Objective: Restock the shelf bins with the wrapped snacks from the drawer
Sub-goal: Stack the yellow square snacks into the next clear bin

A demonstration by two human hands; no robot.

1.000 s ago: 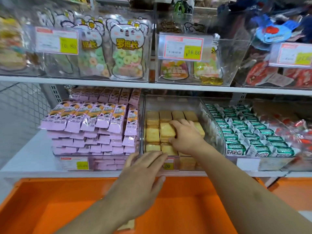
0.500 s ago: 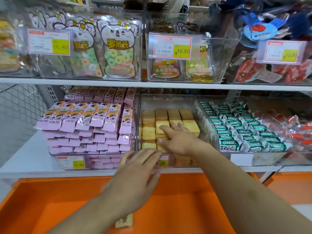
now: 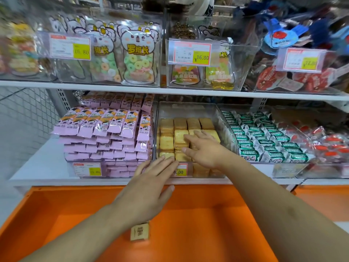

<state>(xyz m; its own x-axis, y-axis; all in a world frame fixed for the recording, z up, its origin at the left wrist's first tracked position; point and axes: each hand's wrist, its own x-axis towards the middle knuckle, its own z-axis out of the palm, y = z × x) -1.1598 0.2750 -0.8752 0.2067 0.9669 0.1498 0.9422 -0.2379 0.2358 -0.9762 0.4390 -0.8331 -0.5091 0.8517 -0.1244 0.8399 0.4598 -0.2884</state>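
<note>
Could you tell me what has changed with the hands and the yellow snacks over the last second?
The right hand, curled over the yellow wrapped snacks in the clear middle bin a second ago, has opened and now lies flat on them. The left hand stays open over the bin's front edge. One wrapped snack still lies in the orange drawer. The pink packs are unchanged.

The clear bin (image 3: pixel 224 118) is looking like glossy, see-through hard plastic, glare showing on its walls. Inside it, the yellow snacks (image 3: pixel 180 135) are sitting in shiny clear film. Left of the bin, the pink packets (image 3: pixel 105 133) are gleaming in smooth foil-like wrap. Below it, the orange drawer (image 3: pixel 198 214) is appearing smooth and satin.
</note>
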